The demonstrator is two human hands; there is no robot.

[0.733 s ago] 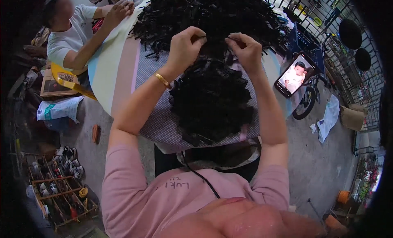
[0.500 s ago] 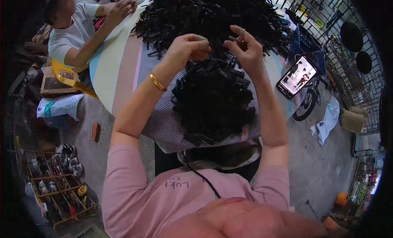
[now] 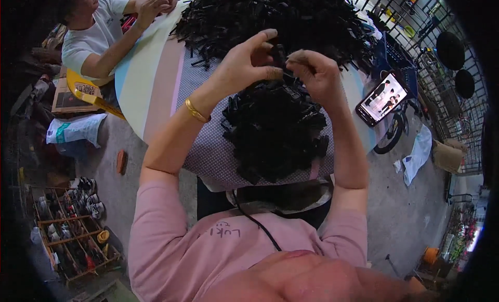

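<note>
Both my hands are raised over the gap between two heaps of small black plastic pieces. My left hand [image 3: 248, 62], with a gold bangle [image 3: 196, 110] on its wrist, has thumb and forefinger spread wide. Just beyond its fingertips a dark piece shows against the heap; I cannot tell whether it is touched. My right hand [image 3: 318, 76] is closed, its fingers bent and pressed together towards the left hand; what they hold is hidden. Below the hands lies the nearer heap [image 3: 275, 133], close to the table edge. The larger heap [image 3: 265, 16] spreads across the far side.
A striped cloth covers the round table [image 3: 156, 89]. A lit phone [image 3: 382, 99] stands at the right edge, near a blue crate [image 3: 397, 55]. Another person [image 3: 96, 39] sits at the far left on a yellow chair [image 3: 86, 94]. A shoe rack [image 3: 73, 239] stands lower left.
My left hand has gone from a pinch to spread thumb and forefinger, moving slightly right. The right hand's raised fingers have curled closed. The other person's head has turned.
</note>
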